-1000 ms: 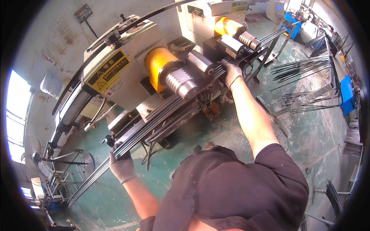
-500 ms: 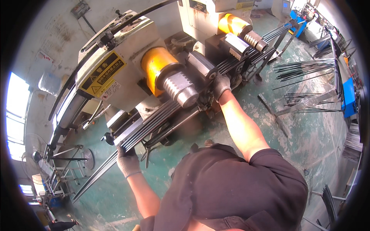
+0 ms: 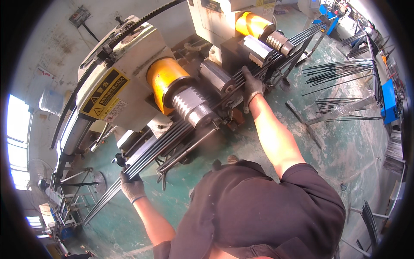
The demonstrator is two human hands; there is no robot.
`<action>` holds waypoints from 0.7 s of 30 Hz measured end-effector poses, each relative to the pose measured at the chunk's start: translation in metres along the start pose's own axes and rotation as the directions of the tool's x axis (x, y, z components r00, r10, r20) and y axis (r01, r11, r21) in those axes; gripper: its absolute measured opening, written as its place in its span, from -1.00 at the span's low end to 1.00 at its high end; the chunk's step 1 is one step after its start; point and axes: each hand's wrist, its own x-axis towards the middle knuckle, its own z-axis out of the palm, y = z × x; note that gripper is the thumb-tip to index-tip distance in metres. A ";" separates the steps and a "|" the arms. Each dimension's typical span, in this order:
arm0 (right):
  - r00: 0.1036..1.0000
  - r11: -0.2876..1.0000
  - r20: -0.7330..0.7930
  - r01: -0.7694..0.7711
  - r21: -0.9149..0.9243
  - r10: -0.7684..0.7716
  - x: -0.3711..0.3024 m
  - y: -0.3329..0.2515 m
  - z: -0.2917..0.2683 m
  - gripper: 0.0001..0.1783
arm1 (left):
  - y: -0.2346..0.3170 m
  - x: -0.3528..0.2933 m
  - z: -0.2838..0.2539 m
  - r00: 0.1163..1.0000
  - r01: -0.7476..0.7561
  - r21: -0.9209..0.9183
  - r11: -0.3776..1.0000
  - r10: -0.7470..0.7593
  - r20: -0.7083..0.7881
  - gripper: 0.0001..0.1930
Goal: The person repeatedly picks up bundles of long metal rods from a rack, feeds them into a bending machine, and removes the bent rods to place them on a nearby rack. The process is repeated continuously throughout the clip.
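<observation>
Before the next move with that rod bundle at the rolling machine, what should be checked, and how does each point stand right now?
1. Left hand gripping the near end of the bundle of long metal rods: ok, gloved fingers closed around it.
2. Right hand on the bundle beside the grooved roller: ok, gloved and resting on the rods.
3. Right fingers kept out of the roller nip: cannot tell, the hand covers the gap.
4. Rods lying parallel across both roller stations: ok, no rod visibly crossing.
5. Rollers stopped or turning: cannot tell from one frame.
6. Green floor around the feet: not ok, loose rods lie nearby.
</observation>
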 end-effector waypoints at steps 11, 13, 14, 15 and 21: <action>0.979 0.995 0.201 0.007 -0.104 0.015 -0.035 0.006 0.010 -0.49 | -0.073 -0.051 0.099 0.987 0.150 0.065 0.986 -0.146 -0.069 -0.57; 0.985 0.973 0.166 0.074 -0.218 -0.038 -0.004 0.004 -0.007 -0.55 | -0.082 -0.064 0.119 0.987 0.129 0.110 0.986 -0.118 -0.106 -0.53; 0.987 0.969 0.157 0.074 -0.237 -0.037 0.007 0.001 -0.012 -0.59 | -0.082 -0.056 0.102 0.993 0.105 0.129 0.986 -0.096 -0.073 -0.52; 0.989 0.963 0.146 0.075 -0.258 -0.038 0.018 -0.001 -0.017 -0.60 | -0.079 -0.053 0.092 0.993 0.116 0.084 0.990 -0.112 -0.046 -0.52; 0.992 0.998 0.105 0.065 0.021 -0.067 0.009 -0.013 -0.013 -0.41 | -0.052 -0.073 0.078 0.991 0.062 -0.079 0.995 -0.071 -0.111 -0.53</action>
